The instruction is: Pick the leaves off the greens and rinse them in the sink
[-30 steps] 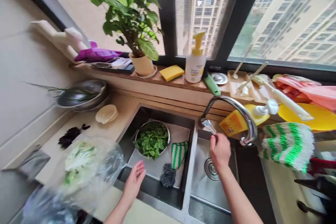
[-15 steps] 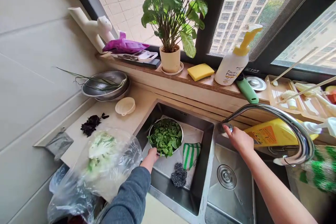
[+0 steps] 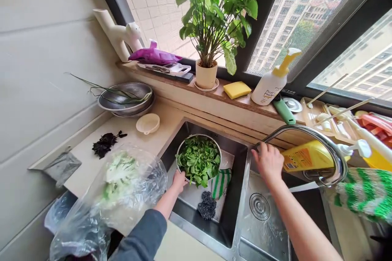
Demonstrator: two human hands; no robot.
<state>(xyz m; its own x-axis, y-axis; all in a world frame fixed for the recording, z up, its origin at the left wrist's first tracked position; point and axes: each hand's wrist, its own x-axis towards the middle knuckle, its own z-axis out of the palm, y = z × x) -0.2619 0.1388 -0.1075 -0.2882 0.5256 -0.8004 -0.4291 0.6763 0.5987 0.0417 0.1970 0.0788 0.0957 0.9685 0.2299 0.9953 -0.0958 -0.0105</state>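
My left hand (image 3: 179, 181) grips the near-left rim of a round metal bowl (image 3: 221, 153) heaped with leafy greens (image 3: 199, 159), in the left sink basin. My right hand (image 3: 269, 161) is at the base of the chrome faucet (image 3: 309, 129), its fingers closed around the lever, which they mostly hide. From the spout a stream of water (image 3: 301, 188) runs over the right basin (image 3: 249, 228), partly behind my right forearm. A black scouring pad (image 3: 207, 206) and a green-striped cloth (image 3: 221, 185) lie in the left basin beside the bowl.
Left on the counter are a cauliflower in a plastic bag (image 3: 122, 175), dark leaves (image 3: 105, 144), a cream bowl (image 3: 148, 124) and stacked metal bowls (image 3: 125, 96). A potted plant (image 3: 206, 74), yellow sponge (image 3: 237, 89) and pump bottle (image 3: 266, 87) line the sill. A yellow bottle (image 3: 306, 157) lies behind the faucet.
Water now flows from the faucet; none showed before. The bowl of greens has risen a little, with my left hand on its rim. My right hand has turned over the faucet lever.
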